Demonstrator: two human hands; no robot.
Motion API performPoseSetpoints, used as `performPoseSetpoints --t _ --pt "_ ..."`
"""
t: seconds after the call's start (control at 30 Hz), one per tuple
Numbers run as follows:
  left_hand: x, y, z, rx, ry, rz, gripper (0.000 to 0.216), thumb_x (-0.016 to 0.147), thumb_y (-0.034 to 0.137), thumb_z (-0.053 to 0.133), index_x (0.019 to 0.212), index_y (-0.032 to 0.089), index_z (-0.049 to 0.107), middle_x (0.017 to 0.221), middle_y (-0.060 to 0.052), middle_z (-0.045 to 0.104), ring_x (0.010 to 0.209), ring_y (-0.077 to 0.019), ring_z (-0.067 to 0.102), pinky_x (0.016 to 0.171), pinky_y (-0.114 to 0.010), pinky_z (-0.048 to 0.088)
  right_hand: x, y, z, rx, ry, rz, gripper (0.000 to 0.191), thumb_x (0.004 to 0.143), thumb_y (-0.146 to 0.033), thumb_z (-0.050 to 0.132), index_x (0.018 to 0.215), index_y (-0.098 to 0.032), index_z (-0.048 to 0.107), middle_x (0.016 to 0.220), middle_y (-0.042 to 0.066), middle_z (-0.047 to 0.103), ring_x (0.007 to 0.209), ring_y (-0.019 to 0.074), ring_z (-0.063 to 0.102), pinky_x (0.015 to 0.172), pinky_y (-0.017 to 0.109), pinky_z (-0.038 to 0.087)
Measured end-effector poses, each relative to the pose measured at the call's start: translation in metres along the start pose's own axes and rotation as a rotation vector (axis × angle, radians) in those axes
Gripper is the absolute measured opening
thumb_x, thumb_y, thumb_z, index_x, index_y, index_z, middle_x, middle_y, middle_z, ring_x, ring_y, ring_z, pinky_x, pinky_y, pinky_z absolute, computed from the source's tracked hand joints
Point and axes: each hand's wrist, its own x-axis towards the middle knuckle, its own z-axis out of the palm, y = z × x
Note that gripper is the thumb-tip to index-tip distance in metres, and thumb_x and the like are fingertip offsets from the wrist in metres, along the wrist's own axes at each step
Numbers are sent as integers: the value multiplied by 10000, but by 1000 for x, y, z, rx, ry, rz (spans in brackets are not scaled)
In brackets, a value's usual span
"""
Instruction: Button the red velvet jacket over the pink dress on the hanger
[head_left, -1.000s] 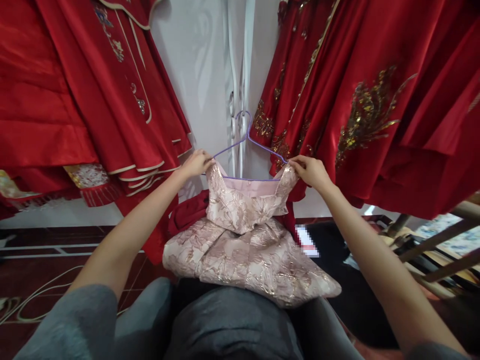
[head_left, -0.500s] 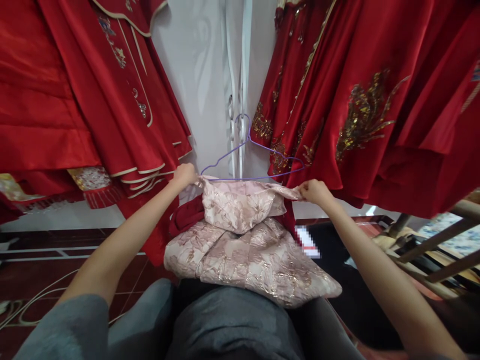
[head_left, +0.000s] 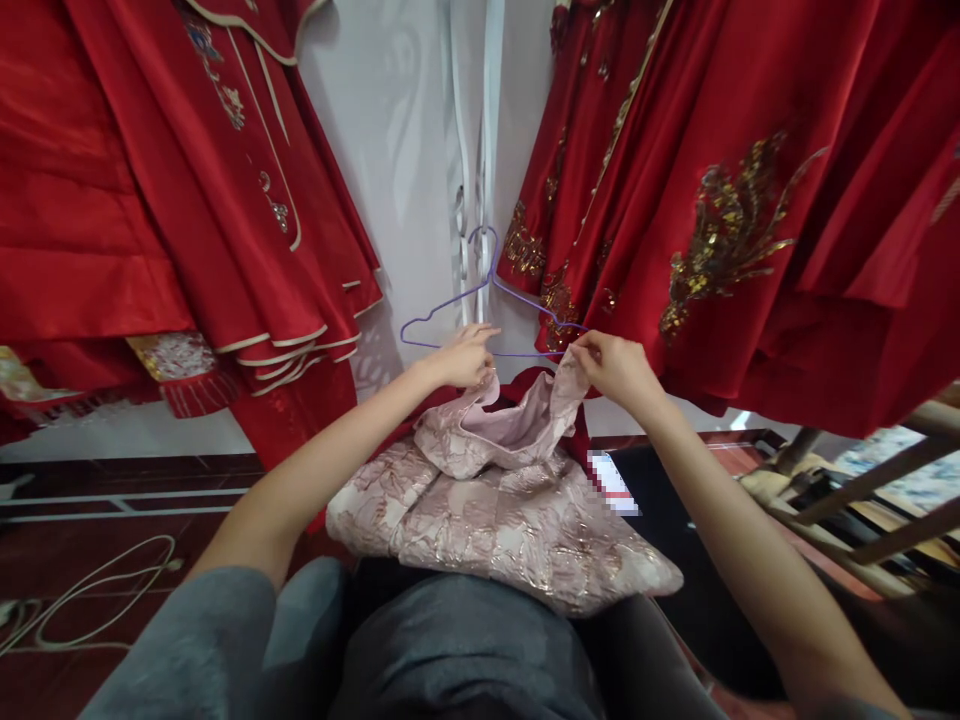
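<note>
A pink brocade dress (head_left: 502, 520) with shiny floral patterning lies across my lap, its top part raised. My left hand (head_left: 466, 358) pinches the dress's left strap end, with some fingers stretched out to the right. On the other side my right hand (head_left: 611, 365) grips the right strap end between thumb and fingers, close to the hanger's right corner. A purple wire hanger (head_left: 450, 302) hangs just behind both hands, hooked on a white metal upright (head_left: 484, 190). Dark red fabric (head_left: 529, 382) shows behind the dress.
Red embroidered garments hang at left (head_left: 247, 210) and right (head_left: 720, 230). A black seat-like surface (head_left: 675, 540) with a blurred white label (head_left: 613, 482) is at right, near a wooden rack (head_left: 877, 520). White cables (head_left: 112, 590) lie on the floor at left.
My left hand has moved right, towards the middle, bringing its strap inward. My right hand has shifted slightly left and up. The stretched top edge now sags into an open neckline.
</note>
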Motion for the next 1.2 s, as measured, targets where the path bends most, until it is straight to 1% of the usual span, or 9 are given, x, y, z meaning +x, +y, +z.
performPoseSetpoints --t 0.07,0.17,0.23,0.33,0.47,0.63,0.83,1.07,1.2 --pt "3 0 14 -9 -74 -53 199 765 224 574 852 153 738 1510 -147 347 1425 -329 208 1152 -534 152 5 4 -5 -17 63 -22 223 879 -328 497 917 -208 681 970 89 722 937 270 649 870 395 444" --pt "-6 -3 34 -61 -187 -104 182 766 218 582 839 162 738 1530 -142 303 1438 -325 170 1140 -585 97 11 20 -11 -24 114 -84 206 870 -306 507 881 -203 685 1062 99 700 1079 279 603 969 434 404" --pt "-17 -4 41 -120 -161 -116 181 790 240 578 845 187 742 1524 -121 308 1435 -311 181 1136 -597 73 12 37 -12 -36 116 -93 200 862 -286 513 869 -198 692 1090 100 692 1149 268 573 1004 428 393" --pt "-31 -2 37 -219 -68 -111 216 858 309 545 880 225 743 1451 -109 397 1408 -284 245 1139 -588 78 12 63 -8 -113 83 -14 172 828 -273 558 829 -188 708 1162 108 671 1214 270 536 1023 434 393" --pt "-43 5 23 -318 8 -45 238 890 357 539 891 237 744 1348 -107 482 1375 -254 304 1143 -491 203 10 85 0 -217 25 91 148 799 -258 600 818 -172 719 1290 120 609 1291 284 475 1033 463 391" --pt "-52 4 17 -354 20 -39 219 887 323 557 912 223 749 1362 -105 479 1366 -252 328 1131 -444 258 10 82 -4 -142 73 112 198 832 -295 589 908 -186 735 1287 118 613 1243 293 524 984 449 447" --pt "-56 0 18 -297 -16 -81 218 888 319 545 931 239 743 1460 -63 424 1356 -277 358 1157 -560 119 9 76 -18 -70 106 72 195 814 -338 602 874 -218 743 1265 81 633 1072 303 637 893 431 502" --pt "-61 -2 18 -265 16 -79 234 887 334 535 926 240 745 1447 -64 450 1331 -275 390 1163 -562 101 6 90 -20 -77 96 45 184 800 -326 597 840 -219 741 1210 89 662 1086 301 629 905 426 497" --pt "-61 -1 16 -259 6 -76 225 884 319 536 928 234 739 1448 -62 454 1344 -275 385 1164 -570 63 7 81 -23 -94 124 29 219 808 -365 577 852 -227 742 1162 79 682 1005 304 642 851 444 498"
